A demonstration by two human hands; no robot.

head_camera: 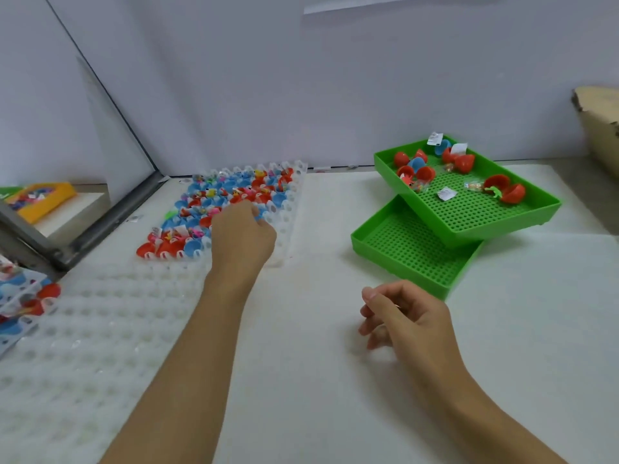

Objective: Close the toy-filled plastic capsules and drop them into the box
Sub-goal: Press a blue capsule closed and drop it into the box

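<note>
- Hands first, nearest to me: the right hand (407,316) hangs over the white table (335,380) with fingers loosely curled and nothing in them, idle, well apart from the work.
- Ahead and to its left, the left hand (243,234) reaches over the clear dimpled tray (288,226), fingers curled down at a blue capsule (259,214). From behind the knuckles I cannot tell whether it already pinches it or only touches.
- Around that grip, mostly to its left and beyond it, sit the open red and blue capsules (231,195) with small toys in them, filling most of the tray.
- Well off to the right of the grip, two green perforated trays (469,226) lie stacked askew; the upper one holds loose red capsule halves (502,190), paper slips and a few toys.
- Farthest right, at the edge of view, a pale cardboard box (599,122) shows only a corner; I take it for the drop box.
- Step in hand, as I judge it: picking one filled capsule. Next it needs lifting clear, the free hand coming in to snap the halves shut, then a carry rightward to the box.
</note>
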